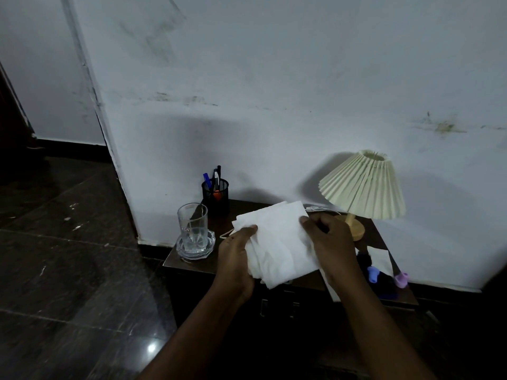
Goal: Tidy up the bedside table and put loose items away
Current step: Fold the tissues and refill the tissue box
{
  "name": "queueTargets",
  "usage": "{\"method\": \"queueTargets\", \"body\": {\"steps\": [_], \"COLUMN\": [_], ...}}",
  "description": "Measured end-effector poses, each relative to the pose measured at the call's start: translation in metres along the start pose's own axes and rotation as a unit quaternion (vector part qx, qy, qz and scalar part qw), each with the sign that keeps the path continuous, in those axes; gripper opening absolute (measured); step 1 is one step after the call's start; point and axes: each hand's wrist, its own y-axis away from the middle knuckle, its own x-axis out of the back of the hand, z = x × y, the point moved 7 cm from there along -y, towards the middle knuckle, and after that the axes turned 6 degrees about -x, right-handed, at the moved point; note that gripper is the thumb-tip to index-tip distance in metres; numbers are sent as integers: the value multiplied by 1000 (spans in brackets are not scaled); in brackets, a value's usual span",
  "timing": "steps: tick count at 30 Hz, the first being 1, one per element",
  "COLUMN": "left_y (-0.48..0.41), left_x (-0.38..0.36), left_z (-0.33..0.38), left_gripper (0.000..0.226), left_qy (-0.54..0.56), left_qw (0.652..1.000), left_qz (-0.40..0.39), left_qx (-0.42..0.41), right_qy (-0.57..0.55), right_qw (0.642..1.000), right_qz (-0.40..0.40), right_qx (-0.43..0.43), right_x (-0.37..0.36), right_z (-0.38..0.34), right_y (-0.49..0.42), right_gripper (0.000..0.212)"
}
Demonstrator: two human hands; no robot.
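**Both hands on the tissues, tidy-up partway through**

Left hand (pixel 238 252) and right hand (pixel 330 242) both gripping a stack of white tissues (pixel 277 242), one at each side edge, thumbs on top, stack raised just above the middle of the bedside table (pixel 189 263). Looks like squaring or folding the sheets before stowing.

Seemingly in order already: black mesh pen holder (pixel 216 194) at the far left with pens upright inside; clear glass (pixel 193 226) standing on a glass coaster (pixel 195 249) at the near left corner; pleated lamp (pixel 362 187) on its wooden base at the far right.

Left to do, judging by the clutter: another white sheet (pixel 380 260) lying flat near the right edge; purple cap-like pieces (pixel 373 274) and dark items beside it, too dim to identify; a pale cord (pixel 319 208) trailing behind the stack.

Tissues: thin, soft, several layers loosely overlapped, corners uneven, lightly creased, sagging slightly between the hands. Likely to slip apart if held loosely.
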Motion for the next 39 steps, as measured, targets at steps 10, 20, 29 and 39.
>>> {"method": "queueTargets", "body": {"steps": [10,20,29,39], "left_y": [-1,-1,13,13], "left_x": [0,-5,-21,-21], "left_z": [2,6,2,11], "left_gripper": [17,84,85,60], "left_qy": [-62,-112,-149,-257], "left_qw": [998,990,975,946], "left_qz": [20,-67,-163,-182], "left_qx": [-24,46,19,-73], "right_qy": [56,99,264,213], "right_qw": [994,897,909,920], "right_qz": [29,-416,-202,-204], "right_qx": [90,117,250,258], "right_x": [7,7,-12,-5], "right_z": [-22,-85,-50,-49], "right_y": [6,67,25,23], "right_gripper": [20,10,17,20]}}
